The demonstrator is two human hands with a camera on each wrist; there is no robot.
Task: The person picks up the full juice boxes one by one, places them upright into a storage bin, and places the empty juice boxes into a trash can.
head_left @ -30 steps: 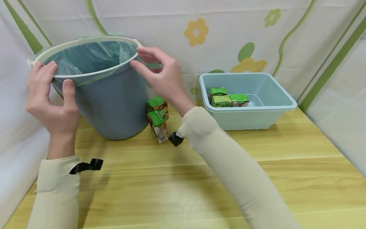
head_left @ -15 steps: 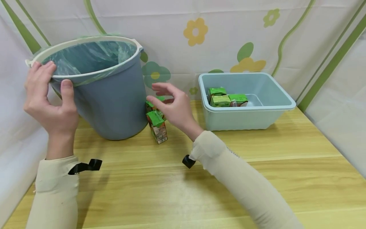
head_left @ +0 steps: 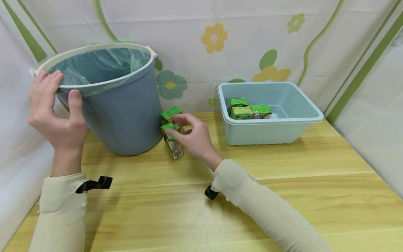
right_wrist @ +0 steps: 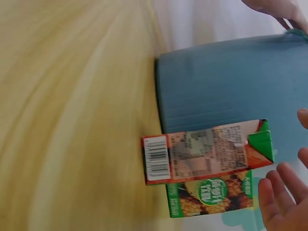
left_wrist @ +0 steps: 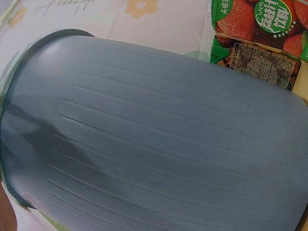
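A blue-grey bucket (head_left: pixel 126 115) with a white rim stands at the left of the head view, lined with a thin green plastic bag (head_left: pixel 75 75). My left hand (head_left: pixel 58 115) grips its rim at the near left, fingers over the edge and thumb outside. Two small juice cartons with green tops are beside the bucket's right side. The front carton (right_wrist: pixel 202 151) shows a barcode and leans; behind it is a pineapple-printed carton (right_wrist: pixel 211 195). My right hand (head_left: pixel 198 138) is at their tops, thumb and fingers spread; the right wrist view shows a gap between the fingers and the cartons.
A pale blue plastic bin (head_left: pixel 270 121) stands on the right with several green-topped cartons (head_left: pixel 241 112) in its left part. Behind everything hangs a white flower-printed curtain (head_left: pixel 189 45). The wooden table (head_left: pixel 151 210) extends in front.
My right hand has left the bucket's rim and come down to the right, to the tops of the two cartons. My left hand stays on the rim.
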